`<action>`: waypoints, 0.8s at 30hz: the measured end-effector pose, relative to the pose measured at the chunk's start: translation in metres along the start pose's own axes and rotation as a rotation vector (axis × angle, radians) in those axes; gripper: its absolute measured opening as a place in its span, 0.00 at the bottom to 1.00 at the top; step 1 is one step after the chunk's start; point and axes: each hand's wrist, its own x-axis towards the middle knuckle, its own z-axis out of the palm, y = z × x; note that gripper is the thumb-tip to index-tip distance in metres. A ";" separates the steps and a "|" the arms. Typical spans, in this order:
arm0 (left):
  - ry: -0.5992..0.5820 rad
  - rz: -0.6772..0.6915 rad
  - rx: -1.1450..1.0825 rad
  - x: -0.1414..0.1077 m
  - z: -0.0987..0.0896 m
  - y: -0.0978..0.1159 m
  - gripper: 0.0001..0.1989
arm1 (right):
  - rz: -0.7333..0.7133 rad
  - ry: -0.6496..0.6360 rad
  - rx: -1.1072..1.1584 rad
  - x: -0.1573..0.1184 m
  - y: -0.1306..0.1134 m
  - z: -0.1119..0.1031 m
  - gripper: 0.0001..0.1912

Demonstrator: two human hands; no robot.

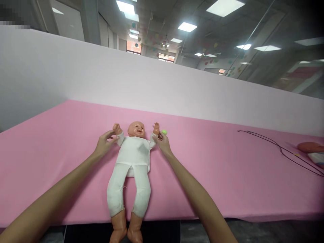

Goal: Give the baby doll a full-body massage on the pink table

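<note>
A baby doll lies on its back on a pink-covered table, with its head toward the wall. It has a bald plastic head, a white cloth body and bare plastic feet that hang past the front edge. Both its arms are raised beside the head. My left hand pinches the doll's arm on the left, near the wrist. On the other side, the fingers of my right hand close round the opposite sleeve, just below the doll's hand. A small bright green item shows right behind my right fingers; its kind is unclear.
The pink sheet covers the whole tabletop, which ends at a low white wall. A thin dark cable runs across the right side. At the far right edge lies a partly cut-off orange-brown and white object.
</note>
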 end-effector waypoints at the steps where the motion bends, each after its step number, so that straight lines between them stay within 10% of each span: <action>1: 0.035 -0.074 -0.058 0.010 0.011 -0.001 0.26 | 0.075 0.047 0.016 0.010 0.005 0.007 0.23; 9: 0.011 -0.433 -0.105 0.050 0.038 -0.011 0.23 | 0.264 0.049 0.001 0.019 0.026 0.017 0.17; 14: -0.145 -0.181 -0.125 0.010 -0.006 0.002 0.23 | 0.014 -0.225 -0.031 -0.014 -0.003 -0.021 0.27; 19: -0.453 0.081 -0.024 -0.040 -0.040 0.001 0.16 | -0.386 -0.511 -0.415 -0.062 -0.007 -0.048 0.15; 24: -0.375 0.021 0.027 -0.030 -0.034 0.002 0.18 | -0.433 -0.408 -0.448 -0.063 0.008 -0.039 0.16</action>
